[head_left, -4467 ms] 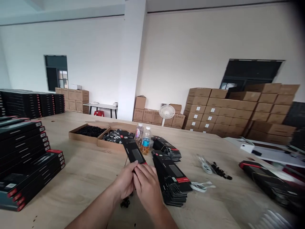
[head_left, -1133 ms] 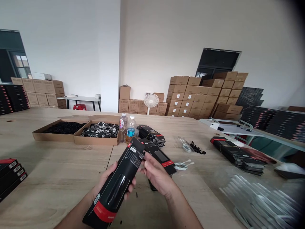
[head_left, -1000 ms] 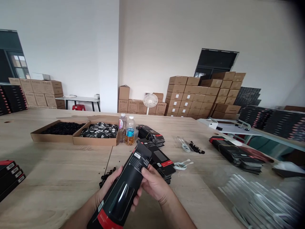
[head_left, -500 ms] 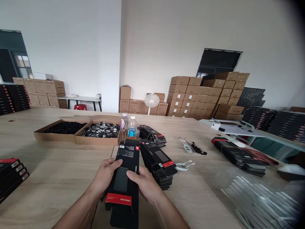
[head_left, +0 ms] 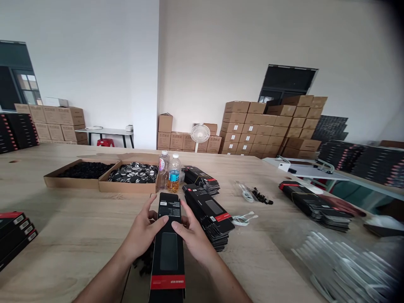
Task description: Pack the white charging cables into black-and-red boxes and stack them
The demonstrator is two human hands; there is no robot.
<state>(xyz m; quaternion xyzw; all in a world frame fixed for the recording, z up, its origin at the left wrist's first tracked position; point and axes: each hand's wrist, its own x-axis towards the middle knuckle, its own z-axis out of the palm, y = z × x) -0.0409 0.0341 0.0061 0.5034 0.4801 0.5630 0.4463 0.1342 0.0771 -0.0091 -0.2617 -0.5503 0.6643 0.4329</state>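
Observation:
Between my hands is a long black packaging box (head_left: 168,251) with a red band, a dark window panel and white print. My left hand (head_left: 147,229) grips its left side, thumb lying on the top face. On the right side my right hand (head_left: 189,233) holds it the same way, fingers curled round the edge. The near end of the box runs past the bottom of the view. Just right of my right hand lies a stack of flat black boxes (head_left: 210,210). Small black parts (head_left: 143,263) show under my left forearm, partly hidden.
Two cardboard trays, one with black parts (head_left: 47,181) and one with round black-and-white pieces (head_left: 104,186), stand beyond my hands. Near them are two bottles (head_left: 174,174). White cables (head_left: 244,219), a banded box bundle (head_left: 312,204) and clear plastic sleeves (head_left: 341,265) lie right.
The box has gone from a flatter, angled shape to a squarer, narrower one pointing straighter ahead. It has shifted down toward me, and my hands have moved to its far part.

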